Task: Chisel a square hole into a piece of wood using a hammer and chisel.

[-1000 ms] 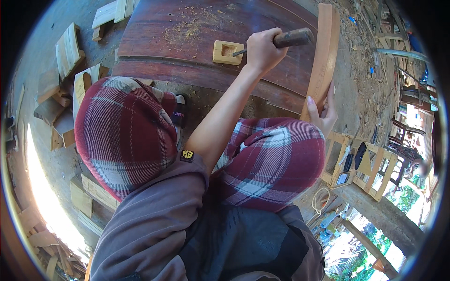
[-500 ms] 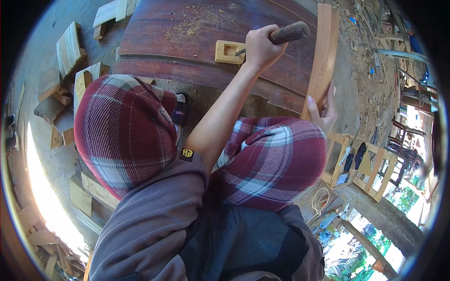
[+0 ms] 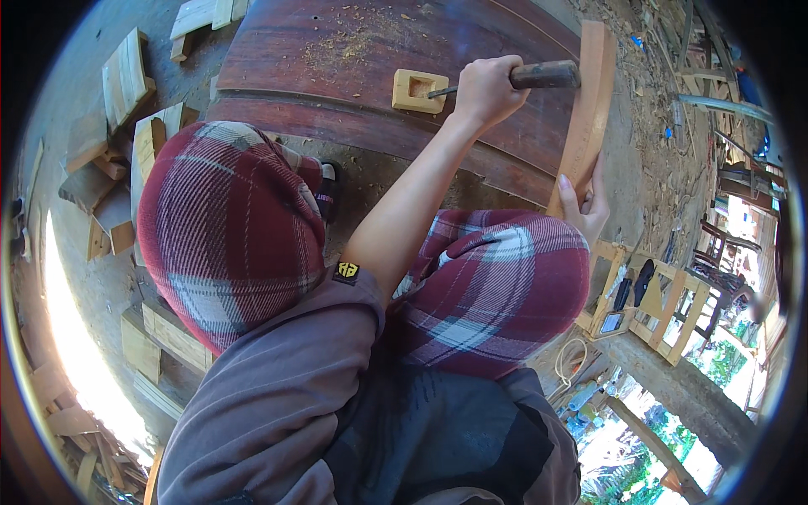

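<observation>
The left hand (image 3: 490, 93) clenches a wooden-handled chisel (image 3: 545, 76), tip at a pale block's (image 3: 412, 101) 1 squarish hollow; the right hand (image 3: 587, 210) grasps a smooth bar's (image 3: 585, 118) near end.

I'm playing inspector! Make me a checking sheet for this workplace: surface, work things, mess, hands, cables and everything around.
Surface: dark reddish-brown wooden panel, with scattered yellowish shavings.
Work things: pale yellow rectangular wooden block with a square recess; thin dark chisel with a round brown handle, its tip at the block's right part; long reddish-brown wooden bar.
Clutter: pale wooden pieces on the grey floor, left.
Left hand: closed around the chisel.
Right hand: holding the bar's near end.
Cables: thin pale loop; cable or rope, can't tell.
Surroundings: pale wooden slatted frame, right.
</observation>
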`<act>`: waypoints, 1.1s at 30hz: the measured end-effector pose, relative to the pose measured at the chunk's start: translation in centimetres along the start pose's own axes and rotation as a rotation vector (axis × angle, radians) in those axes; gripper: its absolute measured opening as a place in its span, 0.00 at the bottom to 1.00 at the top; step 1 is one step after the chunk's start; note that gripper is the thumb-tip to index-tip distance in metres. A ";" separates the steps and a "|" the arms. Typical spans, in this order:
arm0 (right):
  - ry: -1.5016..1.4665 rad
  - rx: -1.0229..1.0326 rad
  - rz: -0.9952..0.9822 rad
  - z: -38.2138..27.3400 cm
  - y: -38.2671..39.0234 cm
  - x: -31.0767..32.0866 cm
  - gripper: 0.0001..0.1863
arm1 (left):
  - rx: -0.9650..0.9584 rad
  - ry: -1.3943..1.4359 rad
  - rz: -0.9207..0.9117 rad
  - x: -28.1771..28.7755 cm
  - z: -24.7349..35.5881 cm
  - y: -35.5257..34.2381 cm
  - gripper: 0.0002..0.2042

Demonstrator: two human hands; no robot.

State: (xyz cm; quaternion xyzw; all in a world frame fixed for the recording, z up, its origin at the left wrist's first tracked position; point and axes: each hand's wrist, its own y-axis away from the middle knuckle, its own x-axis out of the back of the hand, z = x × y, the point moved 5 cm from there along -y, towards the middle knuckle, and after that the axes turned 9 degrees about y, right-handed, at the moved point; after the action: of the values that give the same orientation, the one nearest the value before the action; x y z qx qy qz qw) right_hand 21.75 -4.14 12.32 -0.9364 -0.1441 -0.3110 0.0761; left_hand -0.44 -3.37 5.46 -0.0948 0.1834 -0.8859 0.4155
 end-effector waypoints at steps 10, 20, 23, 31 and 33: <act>-0.047 0.030 0.130 -0.2 0.4 1.7 0.40 | -0.019 -0.042 -0.055 -1.2 -0.7 0.1 0.07; -0.169 -0.119 0.166 -0.5 1.0 1.9 0.40 | -0.006 -0.050 -0.027 -1.5 -0.7 0.1 0.06; -0.019 -0.024 0.121 0.7 -0.1 1.3 0.38 | -0.002 -0.075 -0.062 -1.6 -0.8 0.1 0.07; -0.265 -0.080 0.159 -1.3 0.9 1.1 0.37 | -0.018 -0.056 -0.071 -1.7 -0.8 0.3 0.07; -0.266 -0.060 0.174 -0.2 0.3 0.6 0.35 | -0.004 -0.056 -0.078 -1.6 -0.9 0.3 0.07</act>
State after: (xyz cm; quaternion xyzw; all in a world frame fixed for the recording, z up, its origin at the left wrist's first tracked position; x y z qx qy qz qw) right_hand 22.15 -4.37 12.82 -0.9800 -0.0617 -0.1808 0.0550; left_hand 0.47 -2.13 4.54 -0.1276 0.1697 -0.8979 0.3856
